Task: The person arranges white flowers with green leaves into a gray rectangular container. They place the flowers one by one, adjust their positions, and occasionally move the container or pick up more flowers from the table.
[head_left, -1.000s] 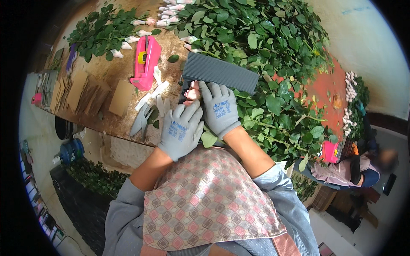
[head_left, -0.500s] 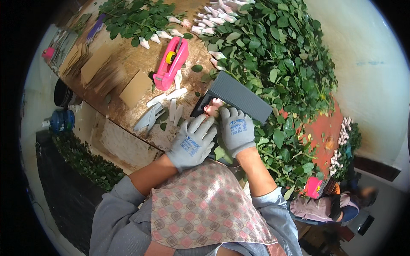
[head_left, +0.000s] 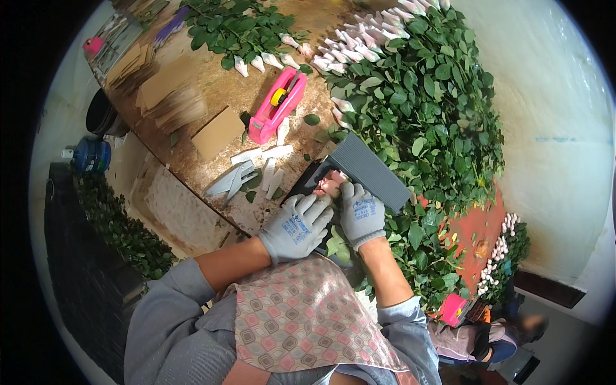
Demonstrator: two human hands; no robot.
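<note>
A grey stapler (head_left: 232,180) lies on the counter (head_left: 221,90), left of a pink tape dispenser (head_left: 272,115) (yellow roll inside). The gloved left hand (head_left: 296,230) reaches pale pink rose heads (head_left: 330,185), fingers close together; the gloved right hand (head_left: 363,215) curls beside them, near a dark ridged board (head_left: 372,172). Whether either hand's fingers clamp them, I cannot tell. Leafy stems (head_left: 430,122) heap rightward.

Rose blooms (head_left: 331,183): pale pink, several, exact qty. unclear; grouped close in short diag. row over blk. base (head_left: 303,185), near end part. hidden by L-hand fingers (head_left: 316,206), R-hand fingers (head_left: 351,193) just beside. Ribbed panel (head_left: 369,172): dk. grey, rect., set diag. along blooms' far R side; tilt can't be judged. Base sits nr. front edge of bench (head_left: 221,83).
</note>
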